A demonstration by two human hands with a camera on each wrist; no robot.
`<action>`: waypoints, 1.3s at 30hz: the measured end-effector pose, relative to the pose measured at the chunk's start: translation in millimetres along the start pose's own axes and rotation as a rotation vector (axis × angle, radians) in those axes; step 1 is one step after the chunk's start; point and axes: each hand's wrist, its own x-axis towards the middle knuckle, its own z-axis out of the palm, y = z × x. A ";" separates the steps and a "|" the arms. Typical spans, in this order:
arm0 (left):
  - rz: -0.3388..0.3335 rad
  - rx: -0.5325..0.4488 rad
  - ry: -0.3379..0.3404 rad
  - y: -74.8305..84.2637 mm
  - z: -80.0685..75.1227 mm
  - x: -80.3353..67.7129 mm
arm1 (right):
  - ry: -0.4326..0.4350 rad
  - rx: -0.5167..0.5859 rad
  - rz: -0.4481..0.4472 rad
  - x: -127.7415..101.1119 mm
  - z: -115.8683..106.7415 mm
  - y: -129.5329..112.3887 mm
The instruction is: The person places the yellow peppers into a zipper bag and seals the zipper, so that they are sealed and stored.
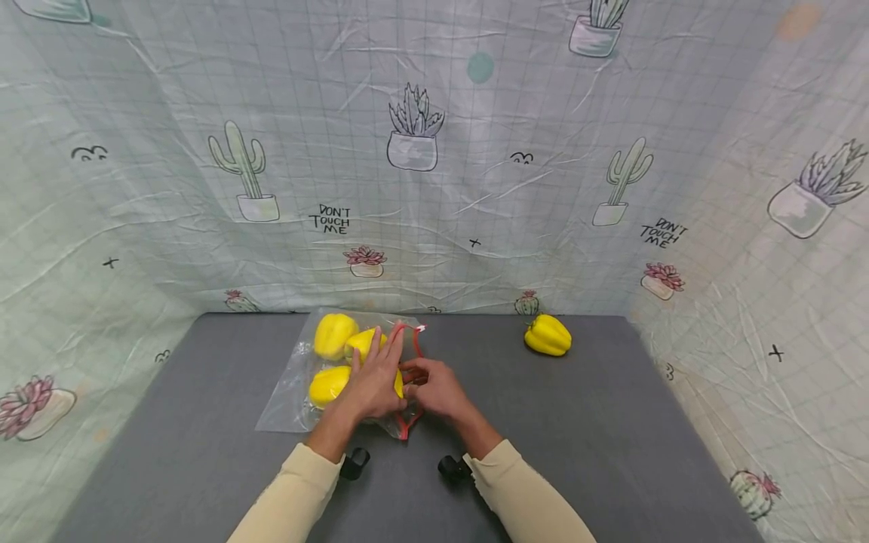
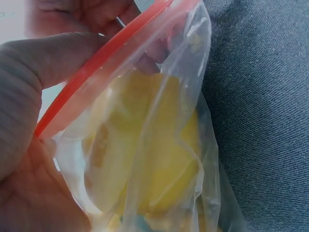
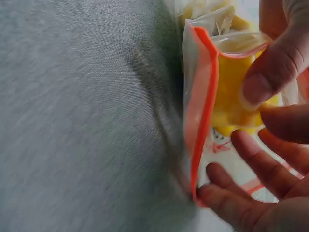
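Note:
A clear zip bag [image 1: 288, 411] with a red rim [image 2: 96, 65] lies on its side, mouth to the right. Several yellow bell peppers [image 1: 336, 336] are inside, one pepper [image 3: 231, 89] near the mouth. My left hand [image 1: 372, 383] spreads its fingers over the bag's top, partly covering the peppers. Its thumb [image 2: 63, 53] extends along the rim at the mouth. At the mouth, the fingers of my right hand [image 1: 437, 386] are slightly bent, with gaps between the fingertips; one finger [image 3: 217, 195] touches the lower rim.
Another yellow bell pepper [image 1: 548, 335] lies by itself at the back right of the grey table [image 1: 577, 437]. A patterned cloth [image 1: 475, 188] hangs along the back and sides. Dark wrist devices [image 1: 453, 469] sit at both cuffs.

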 end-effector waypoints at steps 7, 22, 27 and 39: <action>-0.008 -0.019 -0.010 -2.4 1.8 -0.2 | -0.002 -0.062 0.000 2.3 3.5 -2.0; -0.025 -0.013 0.008 -3.8 3.1 -1.8 | 0.082 -0.027 0.019 9.3 10.1 -4.2; -0.029 -0.005 0.006 -0.9 2.2 -0.3 | 0.061 -0.061 -0.003 9.1 9.0 -3.8; -0.004 -0.035 0.006 -2.5 4.4 -1.5 | -0.156 -0.088 -0.042 10.4 3.5 -1.2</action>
